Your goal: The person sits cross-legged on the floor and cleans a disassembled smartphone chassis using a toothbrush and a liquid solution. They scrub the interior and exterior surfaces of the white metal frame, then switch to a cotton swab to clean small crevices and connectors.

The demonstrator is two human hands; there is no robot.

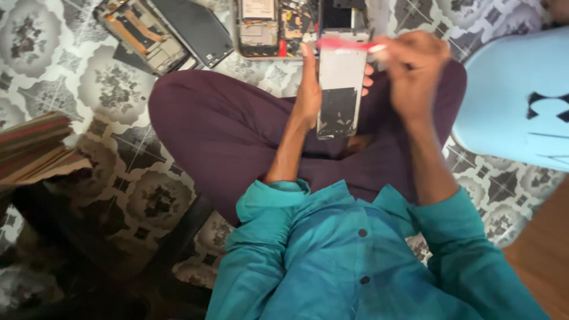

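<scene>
I sit cross-legged in dark maroon trousers and a teal shirt. My left hand [309, 89] grips a flat phone panel [340, 89] by its left edge, holding it upright above my lap; its face is pale grey with a dark, scuffed lower part. My right hand [415, 71] is closed around a thin red tool [347, 44] with a white end, whose shaft lies across the top edge of the panel. The tool is blurred by motion.
On the patterned floor ahead lie an opened phone body [142, 32], a dark screen panel [192, 26] and another opened phone with exposed boards [275, 26]. A light blue object [515, 101] stands at the right. Striped fabric [32, 145] lies at the left.
</scene>
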